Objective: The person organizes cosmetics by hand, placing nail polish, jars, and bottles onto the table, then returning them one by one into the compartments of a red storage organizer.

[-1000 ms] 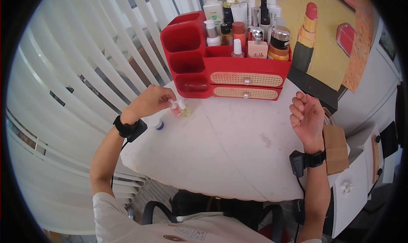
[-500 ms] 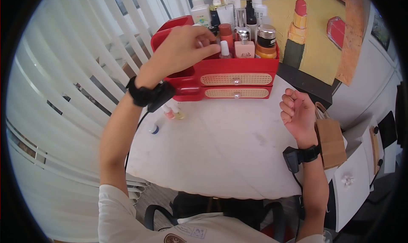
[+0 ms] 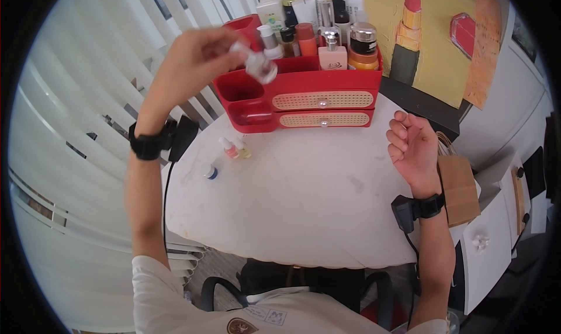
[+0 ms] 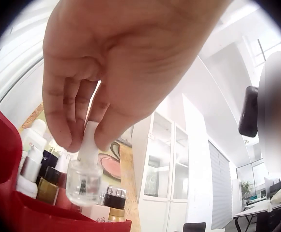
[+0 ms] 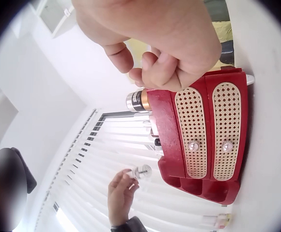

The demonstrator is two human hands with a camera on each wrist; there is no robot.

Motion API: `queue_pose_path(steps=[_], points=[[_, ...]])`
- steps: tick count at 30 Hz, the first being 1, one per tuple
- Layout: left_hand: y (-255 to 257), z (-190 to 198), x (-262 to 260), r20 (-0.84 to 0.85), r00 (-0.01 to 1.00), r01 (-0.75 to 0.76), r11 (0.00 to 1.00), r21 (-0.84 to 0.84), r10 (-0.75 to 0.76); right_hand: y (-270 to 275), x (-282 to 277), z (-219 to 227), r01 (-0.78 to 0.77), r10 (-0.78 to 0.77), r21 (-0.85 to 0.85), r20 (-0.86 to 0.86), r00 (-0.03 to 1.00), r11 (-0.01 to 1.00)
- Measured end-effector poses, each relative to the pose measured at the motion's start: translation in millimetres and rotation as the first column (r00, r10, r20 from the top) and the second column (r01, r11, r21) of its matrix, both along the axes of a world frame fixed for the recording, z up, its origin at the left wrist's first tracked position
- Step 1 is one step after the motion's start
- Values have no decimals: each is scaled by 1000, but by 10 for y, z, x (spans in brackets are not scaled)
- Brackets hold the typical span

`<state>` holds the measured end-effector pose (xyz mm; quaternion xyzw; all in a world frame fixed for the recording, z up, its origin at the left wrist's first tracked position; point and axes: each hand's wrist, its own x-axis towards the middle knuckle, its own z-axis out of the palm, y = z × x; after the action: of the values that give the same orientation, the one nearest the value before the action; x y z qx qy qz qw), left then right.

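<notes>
Here, the left grip (image 3: 193, 64) pinches a clear bottle (image 3: 262, 69), partly hiding its white cap (image 4: 88, 145).

Your 2 arms (image 3: 147, 208) stretch forward, well apart. On the left, the elbow (image 3: 149, 237) is bent and the forearm (image 3: 145, 182) runs nearly straight ahead; your left hand (image 3: 193, 65) is raised and angles in toward your right, its back showing in the head view. Seen from the left wrist, your thumb (image 4: 113, 123) and fingers (image 4: 58, 116) point downward and come together in a pinch. Your right hand (image 3: 414, 150) sits nearer to you than the left, palm up, its 4 fingers loosely curled toward the palm, at rest.
</notes>
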<state>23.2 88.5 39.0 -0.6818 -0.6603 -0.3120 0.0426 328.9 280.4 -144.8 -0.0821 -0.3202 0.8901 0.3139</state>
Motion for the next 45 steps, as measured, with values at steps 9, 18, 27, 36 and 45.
queue_pose_path(steps=[9,18,27,36,45], points=[[-814,-810,-305,-40,990,-141,904,-404,137,10,-20,-27,-7,7,20,17,1000,1000],[-847,-1229,-367,42,993,-86,920,-383,110,14,-10,-20,34,-35,27,39,999,999],[-824,-893,-112,-221,937,-340,850,-402,270,-17,9,10,4,-4,41,-13,1000,999],[-359,-1097,-491,-92,985,34,682,-731,-147,-32,5,23,-34,35,26,-14,999,999],[-279,-1163,-461,-104,983,21,659,-752,-150,-52,-2,14,-55,56,44,-23,998,998]])
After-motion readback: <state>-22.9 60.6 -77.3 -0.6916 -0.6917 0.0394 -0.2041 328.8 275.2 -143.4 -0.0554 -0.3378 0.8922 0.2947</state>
